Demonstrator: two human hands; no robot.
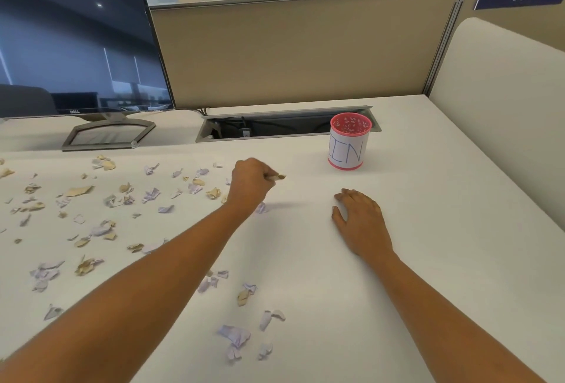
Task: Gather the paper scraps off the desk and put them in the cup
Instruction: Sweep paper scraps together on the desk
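Observation:
Several crumpled lilac and tan paper scraps lie scattered over the left and near-middle of the white desk. A pink perforated cup with a white paper label stands upright at the back, right of centre. My left hand hovers above the desk left of the cup, its fingers curled and pinching a small tan scrap that sticks out toward the cup. My right hand rests flat on the desk in front of the cup, fingers relaxed, holding nothing.
A dark monitor on a grey stand fills the back left. An open cable tray is sunk into the desk behind the cup. A beige partition closes the back and a white panel the right side.

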